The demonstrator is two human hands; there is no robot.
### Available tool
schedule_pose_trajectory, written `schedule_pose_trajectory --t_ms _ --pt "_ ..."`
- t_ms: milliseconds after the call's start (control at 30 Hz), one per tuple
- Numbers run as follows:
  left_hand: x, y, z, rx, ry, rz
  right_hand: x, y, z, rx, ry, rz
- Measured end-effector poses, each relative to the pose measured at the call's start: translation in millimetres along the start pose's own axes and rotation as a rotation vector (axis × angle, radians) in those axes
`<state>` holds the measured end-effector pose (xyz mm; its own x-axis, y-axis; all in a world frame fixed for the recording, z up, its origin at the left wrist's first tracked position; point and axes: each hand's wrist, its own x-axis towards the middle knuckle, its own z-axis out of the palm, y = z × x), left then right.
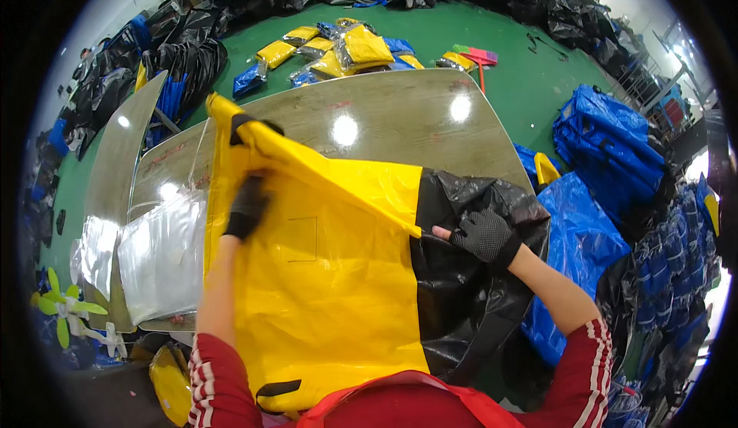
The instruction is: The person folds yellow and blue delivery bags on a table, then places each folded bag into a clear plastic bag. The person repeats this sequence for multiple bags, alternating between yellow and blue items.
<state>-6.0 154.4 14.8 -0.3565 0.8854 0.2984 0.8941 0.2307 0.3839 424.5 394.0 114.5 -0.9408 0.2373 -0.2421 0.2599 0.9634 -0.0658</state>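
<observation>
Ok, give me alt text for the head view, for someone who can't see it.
Two gloved hands, left hand and right hand, spread a yellow and black bag over a wooden table. Clear plastic sleeves lie left; blue bags pile right.

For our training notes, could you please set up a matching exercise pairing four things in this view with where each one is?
Things:
1. left hand
2. right hand
3. stack of clear plastic bags
4. folded yellow packages

Places:
A. on the green floor beyond the table
B. on the table's left part
C. at the yellow bag's upper left edge
D. where the yellow panel meets the black panel

Pairs: 1-C, 2-D, 3-B, 4-A
</observation>
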Motion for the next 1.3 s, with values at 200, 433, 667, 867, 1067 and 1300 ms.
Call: schedule_pose_trajectory --t_ms 200,433,667,867,1067,1300 --pt "40 -19 -132 0.344 0.717 0.147 25 -1 -6 -0.249 -0.237 -0.204" --pt "4 87 -52 0.663 -0.402 0.048 7 54 -3 -0.192 0.449 0.139" --pt "-73 35 -11 0.522 -0.267 -0.103 -8 87 33 0.198 0.251 0.521" --pt "5 145 21 0.046 -0.211 0.427 70 101 2 -0.194 0.521 0.167" --pt "16 179 78 0.244 -0.158 0.368 67 95 7 -0.069 0.475 0.117" --pt "22 203 73 -0.139 -0.077 0.368 -72 -16 -48 0.138 0.350 -0.472"
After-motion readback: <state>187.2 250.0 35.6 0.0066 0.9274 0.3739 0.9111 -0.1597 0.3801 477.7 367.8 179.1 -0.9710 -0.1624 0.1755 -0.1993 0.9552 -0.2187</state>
